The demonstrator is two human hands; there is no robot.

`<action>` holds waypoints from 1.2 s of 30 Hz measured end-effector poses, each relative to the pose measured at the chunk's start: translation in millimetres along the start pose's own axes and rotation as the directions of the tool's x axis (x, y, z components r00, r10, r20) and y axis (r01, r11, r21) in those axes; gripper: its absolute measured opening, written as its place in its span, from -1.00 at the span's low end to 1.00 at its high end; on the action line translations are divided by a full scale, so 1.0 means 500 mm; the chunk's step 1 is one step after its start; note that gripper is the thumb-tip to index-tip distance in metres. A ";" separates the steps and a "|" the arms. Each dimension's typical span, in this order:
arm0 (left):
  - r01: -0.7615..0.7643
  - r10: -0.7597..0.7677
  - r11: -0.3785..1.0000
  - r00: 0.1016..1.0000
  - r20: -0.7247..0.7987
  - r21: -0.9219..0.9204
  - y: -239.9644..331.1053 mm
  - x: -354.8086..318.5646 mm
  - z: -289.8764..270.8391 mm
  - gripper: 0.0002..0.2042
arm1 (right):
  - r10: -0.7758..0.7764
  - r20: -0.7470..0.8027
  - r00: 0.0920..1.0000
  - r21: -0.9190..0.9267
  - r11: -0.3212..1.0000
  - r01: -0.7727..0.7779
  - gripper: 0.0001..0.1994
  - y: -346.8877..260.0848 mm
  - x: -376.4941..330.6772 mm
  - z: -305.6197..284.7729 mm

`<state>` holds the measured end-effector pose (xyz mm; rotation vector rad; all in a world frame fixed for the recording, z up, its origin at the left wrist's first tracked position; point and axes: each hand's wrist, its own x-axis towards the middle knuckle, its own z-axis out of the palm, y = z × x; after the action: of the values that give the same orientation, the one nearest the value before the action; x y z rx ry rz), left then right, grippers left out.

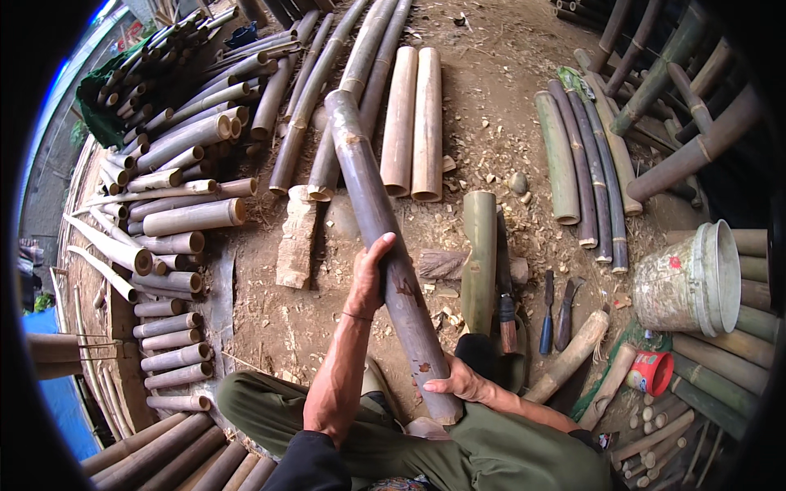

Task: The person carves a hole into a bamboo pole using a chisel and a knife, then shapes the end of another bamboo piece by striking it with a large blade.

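Bamboo lay heaped around a chip-strewn dirt floor (270, 331).
At the left edge rose a bamboo stack (195, 216), cut ends facing inward, with dark green netting (97, 110) at the upper left and a blue sheet (75, 427) at the lower left. Two pale tubes (427, 123) lay side by side at upper centre — a rough wood block (296, 237) sat left of centre, a rounded stone (518, 182) right of it. A smeared white bucket (673, 278) lay tipped at the right, above a red tub (653, 372) — thin sticks (665, 434) filled the lower right.
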<state>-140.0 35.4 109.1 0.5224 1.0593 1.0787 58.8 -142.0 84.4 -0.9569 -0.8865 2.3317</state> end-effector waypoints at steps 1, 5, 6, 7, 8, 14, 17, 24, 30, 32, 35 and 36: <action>-0.023 0.023 1.000 0.999 -0.027 0.012 -0.002 -0.002 -0.016 -0.51 | -0.041 -0.034 0.999 -0.162 0.986 0.035 -0.17 0.010 0.015 0.002; -0.009 0.011 1.000 0.996 -0.084 0.028 0.004 -0.015 -0.031 -0.56 | -0.116 -0.110 0.987 -0.363 0.929 0.069 -0.08 -0.016 0.020 0.022; -0.039 0.048 0.996 0.994 -0.103 0.081 0.005 -0.015 -0.021 -0.55 | -0.120 -0.143 0.982 -0.408 0.912 0.052 -0.07 -0.014 0.021 0.020; -0.070 0.086 0.989 0.989 -0.122 0.133 0.005 -0.014 -0.013 -0.54 | -0.123 -0.173 0.977 -0.452 0.892 0.033 -0.07 -0.011 0.020 0.015; -0.078 0.103 0.982 0.984 -0.145 0.170 0.008 -0.015 -0.010 -0.53 | -0.114 -0.209 0.971 -0.494 0.870 -0.004 -0.07 -0.006 0.022 0.014; -0.038 0.054 0.993 0.988 -0.142 0.109 0.010 -0.007 -0.021 -0.46 | -0.147 -0.139 0.979 -0.374 0.924 0.086 -0.09 -0.017 0.022 0.021; 0.102 -0.097 0.992 0.993 0.069 -0.069 0.000 0.002 -0.038 -0.44 | -0.064 0.019 0.998 -0.035 0.997 0.065 -0.16 0.005 0.015 0.018; 0.095 -0.068 0.986 0.980 0.190 -0.136 -0.003 -0.009 -0.036 -0.43 | 0.002 0.046 0.999 -0.005 1.000 -0.001 -0.16 0.018 0.013 0.011; -0.109 0.100 0.985 0.992 0.073 0.133 0.031 -0.033 0.003 -0.53 | -0.050 -0.012 0.999 -0.159 0.986 0.048 -0.11 0.018 0.033 0.012; -0.068 0.055 0.986 0.995 0.086 0.153 0.049 -0.031 0.015 -0.55 | 0.027 0.050 0.998 -0.036 0.999 -0.025 -0.10 0.030 0.047 0.004; -0.126 0.112 0.958 0.991 0.068 0.256 0.070 -0.027 0.042 -0.53 | -0.084 -0.143 0.986 -0.480 0.877 0.005 -0.10 0.015 0.061 -0.005; -0.190 0.176 0.931 0.982 0.073 0.311 0.077 -0.028 0.051 -0.51 | -0.233 -0.196 0.953 -0.507 0.855 0.105 -0.09 0.018 0.060 -0.015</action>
<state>-135.8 42.5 156.9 0.9150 1.1701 1.0576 43.3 -126.9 60.6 -1.2798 -1.4299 1.8084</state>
